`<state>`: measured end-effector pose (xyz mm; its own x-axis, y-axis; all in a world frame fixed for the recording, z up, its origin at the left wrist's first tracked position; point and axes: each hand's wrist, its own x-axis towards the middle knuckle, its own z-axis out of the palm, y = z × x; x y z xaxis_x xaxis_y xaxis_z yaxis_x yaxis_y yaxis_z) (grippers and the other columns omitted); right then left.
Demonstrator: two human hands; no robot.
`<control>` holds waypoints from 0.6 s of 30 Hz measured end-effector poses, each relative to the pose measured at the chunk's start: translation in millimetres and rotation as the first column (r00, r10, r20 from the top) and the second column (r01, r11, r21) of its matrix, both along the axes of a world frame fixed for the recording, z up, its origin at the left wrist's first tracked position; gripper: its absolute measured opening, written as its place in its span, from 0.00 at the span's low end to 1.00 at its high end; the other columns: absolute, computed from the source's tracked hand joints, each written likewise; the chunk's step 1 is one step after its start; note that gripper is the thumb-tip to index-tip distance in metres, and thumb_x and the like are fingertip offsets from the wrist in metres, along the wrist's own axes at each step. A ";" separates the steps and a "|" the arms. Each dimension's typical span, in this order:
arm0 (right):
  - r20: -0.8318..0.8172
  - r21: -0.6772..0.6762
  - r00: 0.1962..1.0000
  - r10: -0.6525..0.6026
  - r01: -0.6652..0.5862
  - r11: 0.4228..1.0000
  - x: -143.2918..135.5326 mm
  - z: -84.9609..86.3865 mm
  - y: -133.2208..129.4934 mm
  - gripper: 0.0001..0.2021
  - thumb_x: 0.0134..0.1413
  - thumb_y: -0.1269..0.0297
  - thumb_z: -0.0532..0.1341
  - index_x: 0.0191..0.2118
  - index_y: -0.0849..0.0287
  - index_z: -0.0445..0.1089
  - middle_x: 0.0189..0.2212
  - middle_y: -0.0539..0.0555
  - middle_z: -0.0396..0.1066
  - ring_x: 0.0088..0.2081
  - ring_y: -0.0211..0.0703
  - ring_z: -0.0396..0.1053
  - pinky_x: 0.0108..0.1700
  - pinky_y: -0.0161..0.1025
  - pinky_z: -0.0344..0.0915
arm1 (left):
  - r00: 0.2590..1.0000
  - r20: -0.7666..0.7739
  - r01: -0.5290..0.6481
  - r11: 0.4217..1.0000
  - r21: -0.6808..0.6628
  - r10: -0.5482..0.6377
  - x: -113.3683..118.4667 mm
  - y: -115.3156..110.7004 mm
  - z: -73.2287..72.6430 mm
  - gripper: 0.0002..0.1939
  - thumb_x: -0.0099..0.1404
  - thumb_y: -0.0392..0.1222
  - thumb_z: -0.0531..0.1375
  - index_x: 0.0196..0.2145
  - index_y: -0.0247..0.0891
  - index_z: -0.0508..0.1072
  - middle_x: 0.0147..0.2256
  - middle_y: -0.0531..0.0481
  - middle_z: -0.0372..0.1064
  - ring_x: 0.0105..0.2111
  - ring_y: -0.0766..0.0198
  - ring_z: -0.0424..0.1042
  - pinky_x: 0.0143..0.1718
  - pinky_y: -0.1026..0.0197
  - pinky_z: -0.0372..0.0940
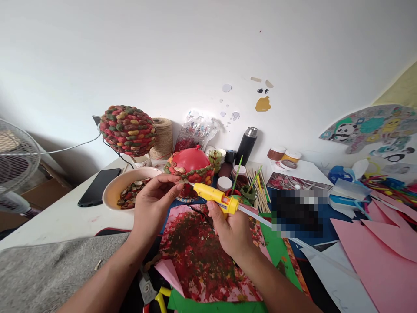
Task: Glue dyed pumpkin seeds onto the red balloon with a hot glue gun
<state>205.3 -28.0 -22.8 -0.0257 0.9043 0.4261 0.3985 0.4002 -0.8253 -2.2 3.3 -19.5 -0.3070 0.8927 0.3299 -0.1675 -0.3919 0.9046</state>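
Note:
My right hand (233,232) is wrapped round a yellow hot glue gun (213,195), with a long clear glue stick (256,215) out of its back end. The gun's nozzle points left at the fingertips of my left hand (154,202). Those fingers are closed in a pinch, and what they hold is too small to make out. Just behind them stands a red balloon (192,160), its lower part ringed with painted shells (197,176) that look like peanut shells. Left of my left hand, a pale bowl (109,195) holds loose shells (130,193).
A finished-looking shell-covered ball (127,130) stands at back left by a twine spool (163,138) and a phone (99,187). Paint-stained paper (211,261) lies below my hands, pliers (148,289) beside it. Paint jars (249,193), sticks (260,191) and a black flask (246,145) stand behind.

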 end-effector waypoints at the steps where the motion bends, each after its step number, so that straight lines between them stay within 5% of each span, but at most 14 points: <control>1: 0.004 -0.007 1.000 0.000 0.000 1.000 0.2 0.1 0.0 0.37 0.74 0.27 0.54 0.31 0.55 0.81 0.13 0.49 0.64 0.17 0.46 0.69 0.24 0.39 0.70 | 1.000 -0.002 0.004 1.000 0.000 -0.004 -0.1 0.2 -0.3 0.17 0.57 0.49 0.82 0.40 0.41 0.87 0.39 0.48 0.84 0.36 0.60 0.80 0.40 0.61 0.78; 13: -0.061 -0.074 0.998 -0.014 0.009 0.997 -0.2 -6.3 3.7 0.36 0.72 0.26 0.56 0.30 0.55 0.77 0.13 0.48 0.63 0.16 0.45 0.68 0.20 0.37 0.64 | 1.000 -0.002 -0.022 1.000 -0.002 0.022 -1.0 -0.8 4.4 0.17 0.55 0.49 0.83 0.38 0.42 0.86 0.38 0.49 0.84 0.36 0.61 0.79 0.38 0.62 0.77; 18: -0.109 -0.065 0.994 -0.014 0.007 0.998 2.4 -7.2 8.8 0.37 0.70 0.24 0.56 0.34 0.56 0.79 0.14 0.48 0.64 0.18 0.45 0.67 0.19 0.37 0.63 | 0.948 0.131 -0.300 0.951 0.067 0.290 -23.1 8.9 21.1 0.18 0.53 0.47 0.83 0.38 0.44 0.85 0.33 0.53 0.81 0.32 0.63 0.77 0.34 0.61 0.75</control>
<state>207.8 -19.3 -30.0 0.0275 0.9300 0.3665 0.3085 0.3409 -0.8881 -25.3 12.3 1.6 -0.5938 0.7264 0.3461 -0.1359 -0.5145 0.8467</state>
